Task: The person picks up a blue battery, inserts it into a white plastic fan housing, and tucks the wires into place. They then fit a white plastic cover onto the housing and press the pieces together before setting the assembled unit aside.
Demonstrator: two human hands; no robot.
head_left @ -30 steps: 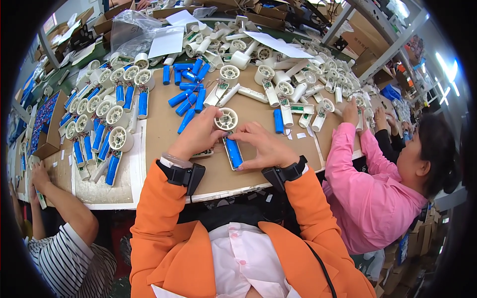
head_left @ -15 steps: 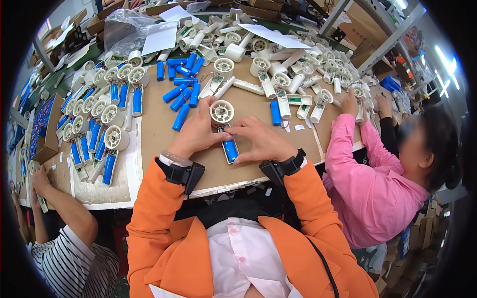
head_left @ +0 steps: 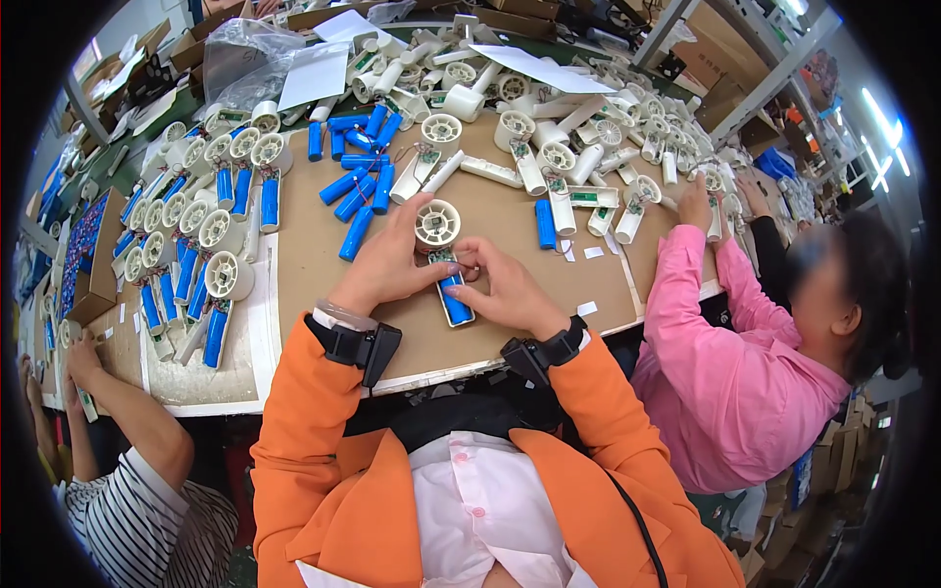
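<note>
In front of me is an opened white handheld-fan housing [head_left: 437, 223], its round spoked head pointing away and its handle toward me. A blue cylindrical battery [head_left: 456, 309] lies in the handle, below a small green circuit board. My left hand [head_left: 382, 263] is closed round the left side of the housing, its thumb across the board. My right hand [head_left: 512, 294] is on the other side, thumb against the battery and index finger bent beside the board. What that index finger pinches, if anything, is too small to make out.
Loose blue batteries [head_left: 357, 232] lie beyond my left hand. Farther left stand rows of housings with batteries [head_left: 228, 276]. White plastic parts [head_left: 461, 103] are heaped at the back. A person in a pink sleeve [head_left: 686, 274] works at right; another in stripes [head_left: 127, 510] sits at left.
My right hand's index finger has drawn back from the board and curled, and its thumb has moved up from the handle's lower end onto the battery. My left hand stays about the same.
</note>
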